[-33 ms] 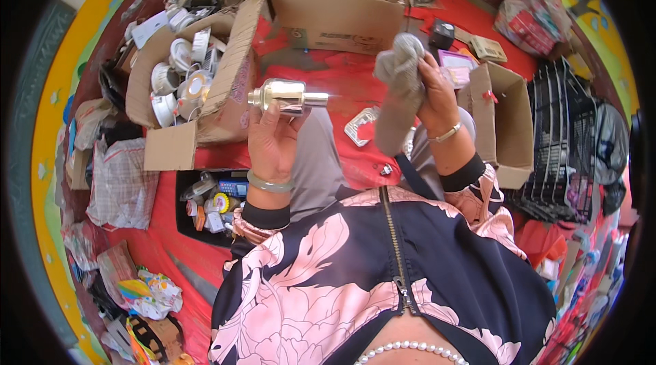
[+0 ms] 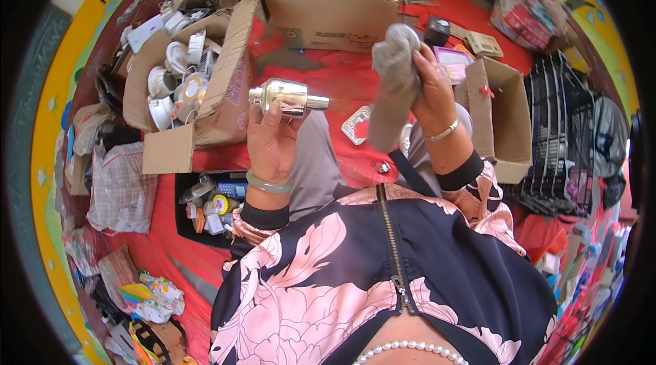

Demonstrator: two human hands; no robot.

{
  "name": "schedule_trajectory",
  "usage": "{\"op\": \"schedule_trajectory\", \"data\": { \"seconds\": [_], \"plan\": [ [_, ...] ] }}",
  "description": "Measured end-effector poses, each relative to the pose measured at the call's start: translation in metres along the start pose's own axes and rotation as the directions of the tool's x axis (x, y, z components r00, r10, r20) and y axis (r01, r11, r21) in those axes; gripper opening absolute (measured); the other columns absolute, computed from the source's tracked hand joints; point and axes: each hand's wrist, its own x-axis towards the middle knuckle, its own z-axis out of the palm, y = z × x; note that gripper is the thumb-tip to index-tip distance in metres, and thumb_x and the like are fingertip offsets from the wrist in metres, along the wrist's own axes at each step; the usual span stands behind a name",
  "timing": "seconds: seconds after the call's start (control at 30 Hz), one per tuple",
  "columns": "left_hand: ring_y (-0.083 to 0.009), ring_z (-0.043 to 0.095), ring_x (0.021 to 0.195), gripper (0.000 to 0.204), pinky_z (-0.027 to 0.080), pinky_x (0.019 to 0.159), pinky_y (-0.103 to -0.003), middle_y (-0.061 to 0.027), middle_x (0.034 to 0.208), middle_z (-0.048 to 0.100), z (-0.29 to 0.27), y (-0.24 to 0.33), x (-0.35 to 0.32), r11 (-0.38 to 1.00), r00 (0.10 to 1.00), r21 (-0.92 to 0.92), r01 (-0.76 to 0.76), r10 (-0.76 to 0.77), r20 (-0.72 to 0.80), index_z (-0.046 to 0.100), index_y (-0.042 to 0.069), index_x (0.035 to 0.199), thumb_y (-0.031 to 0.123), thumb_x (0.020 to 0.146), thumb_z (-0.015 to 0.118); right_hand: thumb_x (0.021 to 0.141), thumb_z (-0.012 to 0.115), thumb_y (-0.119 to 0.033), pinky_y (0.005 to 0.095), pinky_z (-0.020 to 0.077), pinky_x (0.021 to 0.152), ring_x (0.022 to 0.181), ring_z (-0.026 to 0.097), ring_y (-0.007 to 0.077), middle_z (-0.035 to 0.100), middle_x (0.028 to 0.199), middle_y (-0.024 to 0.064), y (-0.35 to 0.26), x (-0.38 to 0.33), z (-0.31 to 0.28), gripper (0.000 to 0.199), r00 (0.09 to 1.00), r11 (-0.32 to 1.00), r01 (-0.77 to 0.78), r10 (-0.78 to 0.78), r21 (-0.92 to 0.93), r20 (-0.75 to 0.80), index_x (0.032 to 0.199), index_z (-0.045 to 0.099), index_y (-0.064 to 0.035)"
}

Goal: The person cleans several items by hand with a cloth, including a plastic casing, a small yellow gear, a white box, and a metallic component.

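My left hand (image 2: 271, 143) is closed around a shiny silvery metal cylinder (image 2: 285, 96) that lies level, with a narrower stub at each end. To its right, my right hand (image 2: 435, 94) grips a limp grey cloth (image 2: 395, 101), bunched at the top and hanging down; whether it is a glove or a sock I cannot tell. Cloth and cylinder are apart. Below and between my hands, a pale octagonal frame (image 2: 354, 125) rests on the red sheet. A small shiny metal piece (image 2: 384, 167) lies nearer to me.
At left, an open carton (image 2: 222, 78) holds several white round lamp fittings (image 2: 162, 81). A larger carton (image 2: 331, 20) stands ahead, a smaller one (image 2: 478, 112) at right beside a black plastic crate (image 2: 557, 133). A black bin (image 2: 188, 218) of small parts sits by my left forearm.
The grey cloth has swung slightly to the left and up in my right hand. My left hand keeps its hold on the metal cylinder, and the whole view has shifted a little.
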Motion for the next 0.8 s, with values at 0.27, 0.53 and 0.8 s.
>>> {"op": "schedule_trajectory", "data": {
  "seconds": [0.27, 0.53, 0.8],
  "plan": [
    [-0.0154, 0.05, 0.101, 0.041, 0.045, 0.081, -0.027, -0.0078, 0.114, 0.047, 0.049, -0.04, -0.013, 0.608, 0.925, 0.698, -0.378, 0.266, 0.269, 0.037, 0.003, 0.127, 0.03, 0.097, 0.041, 0.086, 0.053, -0.017, 0.0424, 0.0374, 0.097, 0.118, 0.045, 0.0382, 0.041, 0.133, 0.0203, 0.035, -0.044, 0.067, 0.044, 0.706, 0.009, 0.702, -0.138, -0.712, 0.695, 0.129, 0.044, -0.0102],
    [-0.0145, 0.047, 0.104, 0.047, 0.04, 0.088, -0.027, -0.0079, 0.117, 0.047, 0.049, -0.038, -0.018, 0.752, 0.945, 0.601, -0.269, 0.085, 0.317, 0.032, 0.001, 0.13, 0.033, 0.097, 0.042, 0.094, 0.04, -0.026, 0.0376, 0.0444, 0.085, 0.099, 0.056, 0.0335, 0.056, 0.11, 0.0196, 0.046, -0.049, 0.065, 0.037, 0.894, 0.428, 0.439, -0.293, -0.79, 0.338, 0.122, 0.047, -0.0015],
    [-0.0301, 0.048, 0.106, 0.062, 0.036, 0.095, -0.037, -0.0172, 0.12, 0.048, 0.049, -0.027, -0.002, 0.312, 0.667, 0.615, -0.724, 0.092, 0.739, 0.042, -0.003, 0.123, 0.037, 0.082, 0.065, 0.095, 0.045, -0.035, 0.0294, 0.0514, 0.067, 0.076, 0.062, 0.0131, 0.064, 0.091, 0.0039, 0.027, -0.043, 0.046, 0.033, 0.861, 0.863, -0.505, 0.506, 0.026, -0.056, 0.104, 0.058, -0.007]
  ]
}}
